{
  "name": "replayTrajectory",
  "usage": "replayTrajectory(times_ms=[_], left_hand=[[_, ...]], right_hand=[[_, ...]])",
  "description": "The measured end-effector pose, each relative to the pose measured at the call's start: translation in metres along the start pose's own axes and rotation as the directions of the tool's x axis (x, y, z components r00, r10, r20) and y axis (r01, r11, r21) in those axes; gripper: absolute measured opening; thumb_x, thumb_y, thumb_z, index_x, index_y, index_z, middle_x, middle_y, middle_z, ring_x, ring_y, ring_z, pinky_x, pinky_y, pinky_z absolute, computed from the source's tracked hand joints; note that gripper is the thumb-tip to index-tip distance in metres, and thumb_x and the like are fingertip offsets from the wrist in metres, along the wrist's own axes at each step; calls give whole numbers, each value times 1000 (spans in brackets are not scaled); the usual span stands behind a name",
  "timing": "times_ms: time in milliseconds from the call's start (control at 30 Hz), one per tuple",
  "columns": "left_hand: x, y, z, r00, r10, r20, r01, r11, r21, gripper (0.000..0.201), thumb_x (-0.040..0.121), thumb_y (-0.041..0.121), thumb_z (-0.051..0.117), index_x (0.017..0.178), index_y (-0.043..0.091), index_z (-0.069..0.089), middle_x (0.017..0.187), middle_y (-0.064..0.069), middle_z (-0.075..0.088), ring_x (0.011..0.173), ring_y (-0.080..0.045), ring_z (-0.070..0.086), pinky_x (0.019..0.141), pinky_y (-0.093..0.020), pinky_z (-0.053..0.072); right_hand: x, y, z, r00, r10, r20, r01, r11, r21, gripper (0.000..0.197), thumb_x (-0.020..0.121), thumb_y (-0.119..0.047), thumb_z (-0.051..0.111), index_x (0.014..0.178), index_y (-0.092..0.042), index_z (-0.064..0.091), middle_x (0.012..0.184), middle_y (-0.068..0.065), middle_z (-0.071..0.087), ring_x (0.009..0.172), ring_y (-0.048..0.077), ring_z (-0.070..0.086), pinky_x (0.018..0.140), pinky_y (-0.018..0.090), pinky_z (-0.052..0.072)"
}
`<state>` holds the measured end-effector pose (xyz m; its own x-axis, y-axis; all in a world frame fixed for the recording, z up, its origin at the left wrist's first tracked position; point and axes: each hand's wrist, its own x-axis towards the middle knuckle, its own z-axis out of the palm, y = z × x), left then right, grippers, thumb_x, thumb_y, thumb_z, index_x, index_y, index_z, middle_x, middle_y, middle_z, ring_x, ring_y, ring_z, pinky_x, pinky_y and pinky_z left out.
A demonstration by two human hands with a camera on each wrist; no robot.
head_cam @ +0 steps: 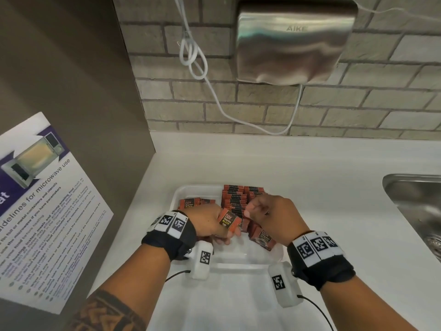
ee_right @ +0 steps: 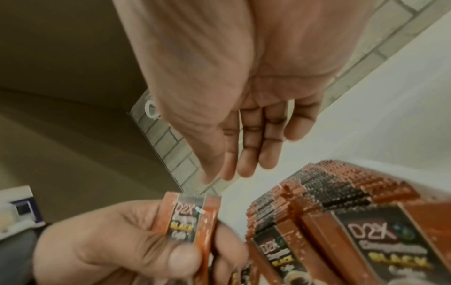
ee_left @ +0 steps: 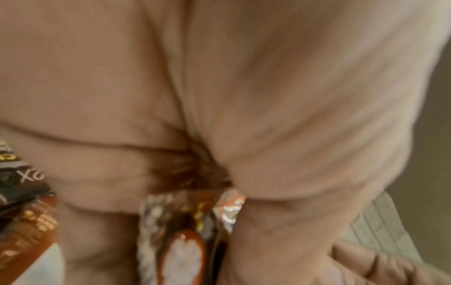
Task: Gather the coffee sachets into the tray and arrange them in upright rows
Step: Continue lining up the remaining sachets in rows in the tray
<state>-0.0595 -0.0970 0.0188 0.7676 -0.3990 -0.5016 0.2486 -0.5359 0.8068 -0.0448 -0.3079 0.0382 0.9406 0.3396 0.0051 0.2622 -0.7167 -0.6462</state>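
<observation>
A white tray sits on the white counter. Red-brown coffee sachets stand in upright rows in its back right part, seen close in the right wrist view as sachets. My left hand grips a sachet over the tray's middle; the left wrist view shows that sachet pinched against the palm. My right hand hovers over the rows; its fingers are relaxed and hold nothing. A few more sachets lean near the right wrist, and others lie at the tray's back left.
A steel sink is set into the counter at the right. A hand dryer and a white cable hang on the brick wall behind. A brown side panel with a microwave notice closes off the left.
</observation>
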Motion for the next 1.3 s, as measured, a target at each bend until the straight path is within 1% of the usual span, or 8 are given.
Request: replayTrajectory(times_ms=[267, 333, 633, 833, 967, 1100, 1200, 1300], left_hand=[[-7, 7, 3, 973, 167, -161, -195, 965, -173, 25, 82, 8, 82, 105, 8, 75, 106, -12, 76, 100, -28, 73, 98, -44, 55], [-8, 7, 5, 958, 158, -240, -203, 963, -178, 21, 79, 7, 84, 98, 4, 75, 96, -14, 77, 92, -28, 75, 92, -46, 58], [-10, 13, 12, 900, 107, -423, -79, 993, 84, 21, 69, 16, 92, 85, 15, 78, 73, 6, 76, 64, -5, 71, 60, -18, 55], [-7, 6, 14, 896, 145, -420, -66, 978, 197, 22, 69, 24, 92, 73, 33, 72, 69, 19, 71, 61, 11, 62, 57, -6, 42], [-7, -2, 7, 917, 96, -386, 30, 952, 306, 32, 66, 44, 90, 87, 28, 72, 87, 12, 73, 82, -5, 68, 84, -31, 57], [-12, -3, 2, 928, -130, -350, 310, 791, 528, 46, 82, 57, 72, 68, 15, 61, 70, 0, 61, 72, -18, 62, 79, -35, 54], [-15, 5, 12, 963, -175, -205, 264, 764, 589, 38, 91, 49, 64, 96, 14, 79, 97, -5, 73, 95, -22, 67, 85, -34, 53], [-7, 13, 23, 982, -167, -85, 184, 782, 596, 34, 96, 39, 60, 124, 25, 72, 132, 5, 65, 120, -19, 59, 104, -36, 46]], right_hand=[[-1, -14, -9, 1000, 22, 4, -23, 957, 290, 5, 87, -24, 73, 82, -26, 73, 79, -7, 73, 73, 6, 67, 73, 22, 53], [-1, -15, -13, 1000, 7, -14, -3, 964, 266, 6, 87, -25, 73, 81, -27, 72, 80, -9, 73, 72, 2, 65, 70, 16, 51], [-3, -25, -17, 998, -63, 19, 61, 996, 72, 16, 91, -15, 65, 80, -26, 69, 79, -11, 70, 71, -4, 60, 61, 4, 43], [-9, -29, -11, 997, -65, 37, 63, 997, 49, 23, 92, -6, 56, 77, -20, 66, 76, -8, 65, 59, -8, 60, 46, 7, 44], [-5, -28, -16, 997, -70, 37, 72, 996, -50, 19, 87, -9, 63, 76, -23, 70, 80, -10, 59, 68, 2, 61, 57, 11, 43], [2, -18, -10, 999, -36, 39, 41, 990, -133, 19, 83, -15, 68, 71, -29, 73, 75, -12, 62, 78, 6, 59, 75, 31, 52], [6, -13, 2, 999, -4, 41, 12, 984, -177, 19, 81, -17, 69, 68, -31, 73, 76, -18, 60, 85, 8, 58, 79, 36, 53], [12, -6, 13, 998, 55, 38, -47, 979, -200, 16, 78, -24, 71, 64, -34, 72, 83, -17, 65, 84, 5, 60, 80, 35, 55]])
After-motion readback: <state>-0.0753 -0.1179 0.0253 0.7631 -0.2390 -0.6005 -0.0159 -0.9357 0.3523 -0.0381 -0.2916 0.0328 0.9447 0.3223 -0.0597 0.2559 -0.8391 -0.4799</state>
